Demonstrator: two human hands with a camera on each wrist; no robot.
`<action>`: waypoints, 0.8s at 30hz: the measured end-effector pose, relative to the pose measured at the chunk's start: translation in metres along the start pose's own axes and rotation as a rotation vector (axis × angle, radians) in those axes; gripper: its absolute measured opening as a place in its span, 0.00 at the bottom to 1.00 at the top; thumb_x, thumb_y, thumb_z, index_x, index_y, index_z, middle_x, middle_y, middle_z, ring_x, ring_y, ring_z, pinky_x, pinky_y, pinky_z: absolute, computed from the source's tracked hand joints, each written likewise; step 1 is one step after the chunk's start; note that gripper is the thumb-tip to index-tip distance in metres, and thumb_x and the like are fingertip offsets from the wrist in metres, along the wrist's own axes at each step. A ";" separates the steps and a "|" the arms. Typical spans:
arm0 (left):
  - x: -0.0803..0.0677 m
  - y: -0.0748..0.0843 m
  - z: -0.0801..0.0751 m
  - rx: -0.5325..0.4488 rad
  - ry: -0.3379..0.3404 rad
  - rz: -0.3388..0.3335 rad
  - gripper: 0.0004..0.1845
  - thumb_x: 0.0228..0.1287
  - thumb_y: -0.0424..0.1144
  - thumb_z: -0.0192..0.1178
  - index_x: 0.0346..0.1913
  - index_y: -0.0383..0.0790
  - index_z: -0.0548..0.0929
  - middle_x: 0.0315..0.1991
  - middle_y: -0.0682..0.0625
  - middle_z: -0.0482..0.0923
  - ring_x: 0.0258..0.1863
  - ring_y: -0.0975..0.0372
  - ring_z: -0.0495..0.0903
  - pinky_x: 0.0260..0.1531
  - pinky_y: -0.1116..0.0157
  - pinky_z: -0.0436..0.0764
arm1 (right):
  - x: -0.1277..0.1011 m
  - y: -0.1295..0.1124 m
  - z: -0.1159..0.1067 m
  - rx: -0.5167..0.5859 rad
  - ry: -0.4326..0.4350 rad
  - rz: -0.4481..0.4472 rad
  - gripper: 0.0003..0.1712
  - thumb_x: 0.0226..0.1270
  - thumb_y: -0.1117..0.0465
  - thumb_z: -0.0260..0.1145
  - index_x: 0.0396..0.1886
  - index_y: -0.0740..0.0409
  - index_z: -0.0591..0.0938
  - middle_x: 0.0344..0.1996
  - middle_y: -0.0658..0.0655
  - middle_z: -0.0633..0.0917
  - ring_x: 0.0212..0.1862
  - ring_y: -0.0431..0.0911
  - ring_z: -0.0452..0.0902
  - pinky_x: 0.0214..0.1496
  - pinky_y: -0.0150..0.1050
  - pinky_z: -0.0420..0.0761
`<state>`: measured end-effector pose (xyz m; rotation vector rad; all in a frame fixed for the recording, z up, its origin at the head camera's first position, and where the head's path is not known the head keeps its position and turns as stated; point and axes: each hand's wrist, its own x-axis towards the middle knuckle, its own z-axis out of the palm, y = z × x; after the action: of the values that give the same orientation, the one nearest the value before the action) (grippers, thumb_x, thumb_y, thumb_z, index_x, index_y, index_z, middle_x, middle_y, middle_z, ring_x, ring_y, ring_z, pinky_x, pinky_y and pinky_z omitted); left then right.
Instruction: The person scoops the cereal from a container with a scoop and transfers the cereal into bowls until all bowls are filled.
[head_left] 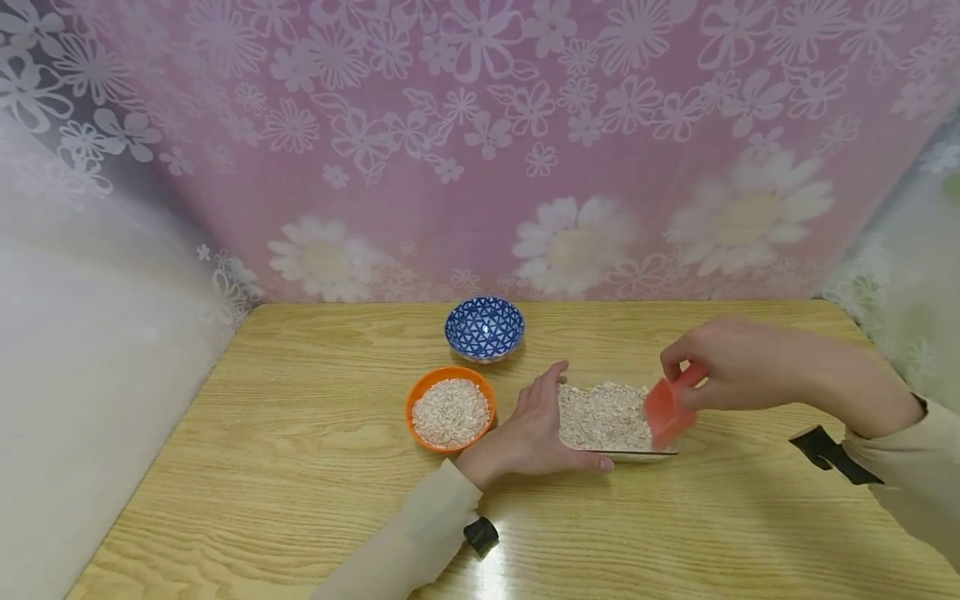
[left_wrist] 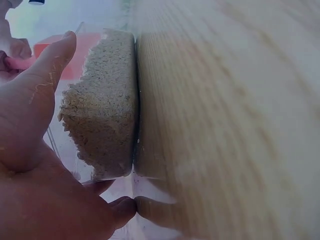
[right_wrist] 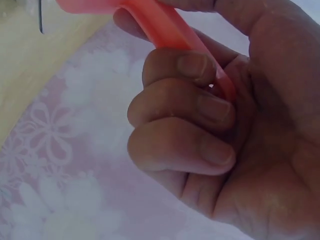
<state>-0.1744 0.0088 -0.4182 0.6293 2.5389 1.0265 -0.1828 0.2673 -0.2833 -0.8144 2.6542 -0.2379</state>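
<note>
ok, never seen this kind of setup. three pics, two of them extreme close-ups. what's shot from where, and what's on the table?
No robot here: a person works with bare hands and wears three cameras. The wide picture comes from the head and looks down on a wooden table. On it stand an empty blue patterned bowl, an orange bowl filled with oats, and a clear container of oats. The left hand holds that container by its side. The right hand grips a pink scoop at the container's far end. The close-ups come from the wrist cameras: the left one shows the container wall against the palm, the right one the fingers curled round the scoop's handle.
</note>
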 end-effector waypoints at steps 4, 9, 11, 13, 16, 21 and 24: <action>0.001 0.000 0.000 -0.002 0.003 -0.008 0.71 0.45 0.65 0.78 0.83 0.54 0.39 0.79 0.53 0.56 0.78 0.54 0.57 0.73 0.49 0.69 | 0.003 0.001 0.006 0.015 -0.033 -0.004 0.04 0.64 0.60 0.67 0.34 0.45 0.81 0.31 0.39 0.82 0.30 0.32 0.72 0.32 0.31 0.68; 0.002 0.000 0.000 0.003 -0.003 -0.008 0.71 0.45 0.66 0.78 0.83 0.55 0.39 0.80 0.54 0.55 0.78 0.55 0.57 0.73 0.50 0.69 | 0.001 0.011 0.024 0.025 0.046 -0.049 0.04 0.68 0.59 0.68 0.40 0.46 0.83 0.34 0.38 0.85 0.35 0.32 0.80 0.33 0.32 0.76; 0.002 0.000 0.000 0.006 -0.005 -0.008 0.71 0.45 0.66 0.78 0.83 0.55 0.39 0.80 0.54 0.54 0.78 0.55 0.57 0.74 0.50 0.69 | -0.001 0.015 0.032 0.021 0.110 -0.062 0.06 0.68 0.59 0.70 0.42 0.45 0.83 0.34 0.37 0.85 0.35 0.32 0.81 0.34 0.32 0.78; 0.001 0.000 0.000 0.005 -0.008 -0.008 0.71 0.46 0.66 0.78 0.83 0.55 0.39 0.80 0.54 0.54 0.78 0.55 0.56 0.74 0.50 0.69 | -0.003 0.020 0.041 0.024 0.181 -0.081 0.07 0.67 0.59 0.71 0.42 0.44 0.83 0.36 0.37 0.86 0.37 0.33 0.83 0.35 0.32 0.80; 0.002 0.000 -0.001 0.007 -0.008 -0.008 0.71 0.46 0.67 0.77 0.83 0.55 0.39 0.80 0.54 0.53 0.79 0.54 0.56 0.74 0.49 0.68 | -0.006 0.027 0.055 0.072 0.274 -0.102 0.10 0.66 0.62 0.71 0.43 0.43 0.84 0.36 0.37 0.86 0.35 0.33 0.82 0.34 0.31 0.79; 0.002 -0.001 0.000 0.013 -0.003 -0.011 0.71 0.45 0.67 0.78 0.83 0.55 0.39 0.80 0.54 0.54 0.78 0.54 0.56 0.73 0.49 0.69 | -0.002 0.039 0.080 0.185 0.409 -0.188 0.15 0.64 0.68 0.72 0.45 0.44 0.83 0.25 0.34 0.76 0.24 0.26 0.64 0.24 0.28 0.70; 0.001 -0.001 0.000 0.010 -0.005 -0.011 0.71 0.45 0.66 0.78 0.83 0.55 0.39 0.80 0.53 0.54 0.78 0.54 0.56 0.73 0.49 0.69 | 0.003 0.043 0.093 0.232 0.468 -0.242 0.18 0.62 0.70 0.73 0.46 0.45 0.83 0.24 0.34 0.74 0.23 0.25 0.59 0.22 0.27 0.68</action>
<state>-0.1757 0.0091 -0.4188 0.6188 2.5420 1.0084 -0.1709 0.2955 -0.3814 -1.1104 2.8588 -0.8786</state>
